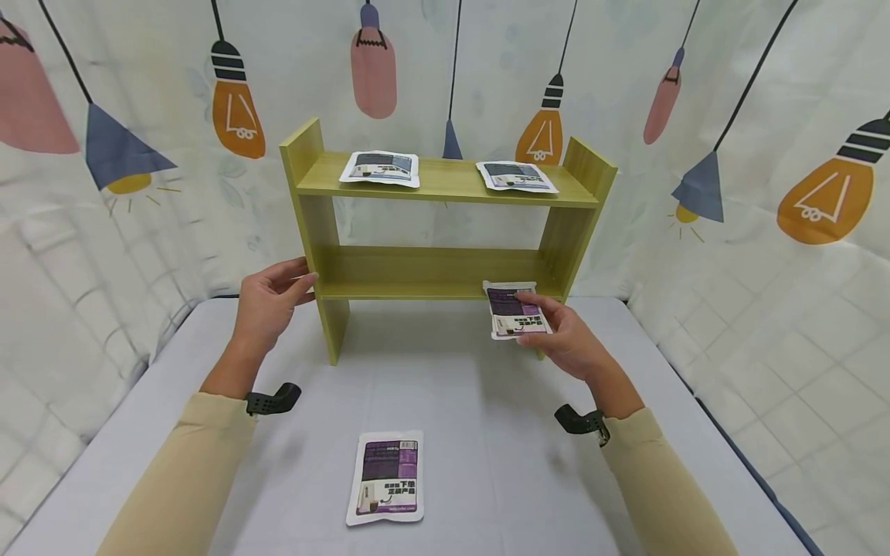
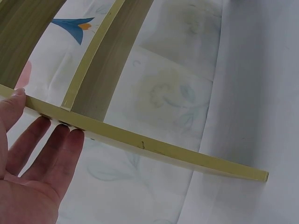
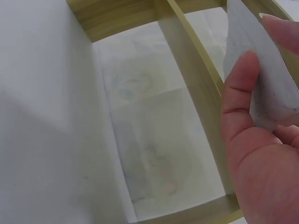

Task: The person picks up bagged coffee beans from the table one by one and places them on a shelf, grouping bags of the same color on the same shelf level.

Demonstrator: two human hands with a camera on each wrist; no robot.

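A two-tier wooden shelf (image 1: 445, 272) stands at the back of the table. My left hand (image 1: 267, 303) grips its left side panel (image 2: 145, 143), thumb on the front edge and fingers against the outer face. My right hand (image 1: 566, 340) pinches a white and purple pouch (image 1: 513, 310) by its right side, in front of the lower board's right end. In the right wrist view, the pouch's plain white back (image 3: 266, 70) shows between thumb and fingers. On the top board lie two similar pouches, a left one (image 1: 380, 169) and a right one (image 1: 516, 177).
Another purple and white pouch (image 1: 386, 479) lies face up on the white tabletop (image 1: 480, 479), near the front. Behind the shelf hangs a white curtain (image 1: 445, 69) printed with lamps and bulbs. Each wrist wears a black strap (image 1: 274, 399).
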